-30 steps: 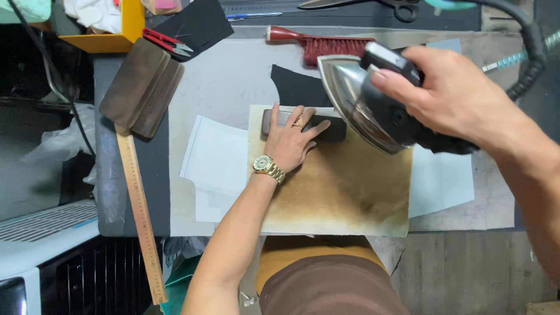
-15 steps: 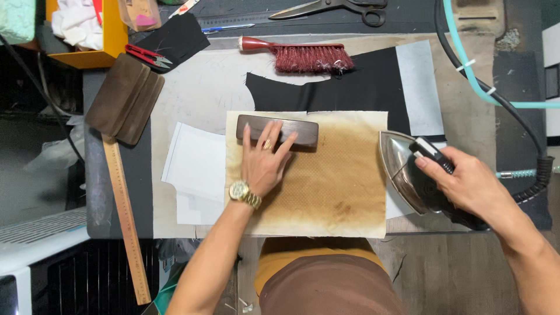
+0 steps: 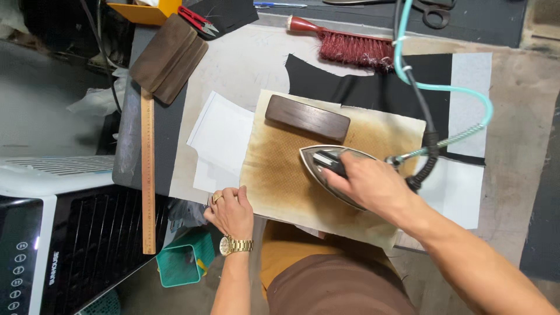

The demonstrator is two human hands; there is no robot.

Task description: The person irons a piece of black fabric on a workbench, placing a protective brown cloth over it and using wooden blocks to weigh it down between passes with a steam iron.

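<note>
Nearest, the left hand (image 3: 230, 213) curls its fingers over the near edge of the table (image 3: 513, 146), gripping that edge just left of the scorched pressing cloth (image 3: 280, 175) and below the white paper pieces (image 3: 219, 137); a gold watch sits on its wrist. Half a second ago this hand lay flat on the dark wooden block (image 3: 307, 117) with fingers spread; now the block lies alone on the far left corner of the cloth, untouched. To the right, the right hand (image 3: 370, 184) is closed around the handle of the steam iron (image 3: 326, 166), whose soleplate rests flat on the middle of the cloth, nose pointing left. Earlier the iron stood off the cloth's right edge; it has come in over the cloth, and its black cord (image 3: 423, 116) and teal hose (image 3: 461, 87) now loop across the far right of the table. Open cloth remains left of the iron's nose and toward the near edge; the block bounds the room on the far side. Beyond the cloth lies black fabric (image 3: 373, 87) with a white sheet (image 3: 469, 99) to its right. Farther left, a wooden ruler (image 3: 147, 169) runs along the table's left edge, with a brown felt pad (image 3: 168, 57) above it. At the far edge are a red brush (image 3: 350, 44), red snips (image 3: 198, 18) and scissors (image 3: 431, 11).
</note>
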